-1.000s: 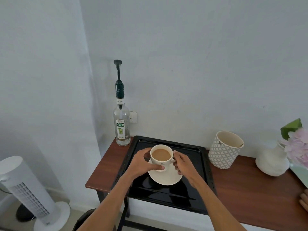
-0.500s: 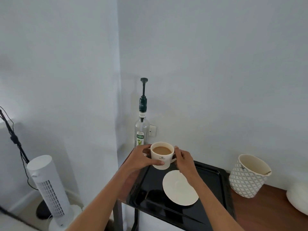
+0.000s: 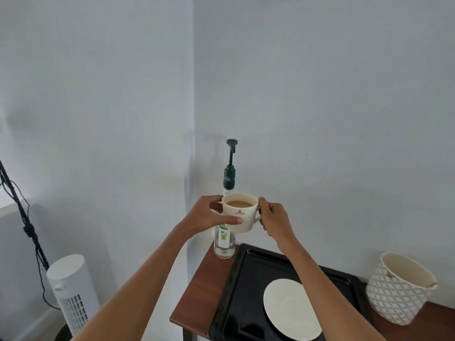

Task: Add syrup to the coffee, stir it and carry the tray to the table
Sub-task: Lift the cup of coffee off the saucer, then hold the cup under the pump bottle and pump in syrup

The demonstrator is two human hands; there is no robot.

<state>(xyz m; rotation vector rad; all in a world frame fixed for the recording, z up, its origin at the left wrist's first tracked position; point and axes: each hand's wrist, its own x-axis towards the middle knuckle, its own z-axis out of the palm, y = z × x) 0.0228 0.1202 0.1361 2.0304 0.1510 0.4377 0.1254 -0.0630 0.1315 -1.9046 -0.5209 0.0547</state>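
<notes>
Both hands are up and I've got the cup (image 3: 242,215) in the air between them, full of milky coffee. My left hand (image 3: 209,216) is wrapped around the cup's 9 o'clock side, thumb flat across the front, fingers curled behind. My right hand (image 3: 273,216) is closed on the handle at 3 o'clock, fingers pinched in tight. The cup hangs right in front of the syrup bottle (image 3: 224,242), covering its shoulder; the bottle's green pump (image 3: 230,168) sticks straight up at 12 o'clock above the rim. The bottle itself stands upright on the far left corner of the desk (image 3: 197,301), just beside the black tray (image 3: 248,289). On the tray, toward 5 o'clock from the cup, the white saucer (image 3: 290,308) lies bare. Off at 3 o'clock of the tray there's a patterned pot (image 3: 398,291), tilted. Down at 8 o'clock on the floor, a white tower fan (image 3: 71,291).
</notes>
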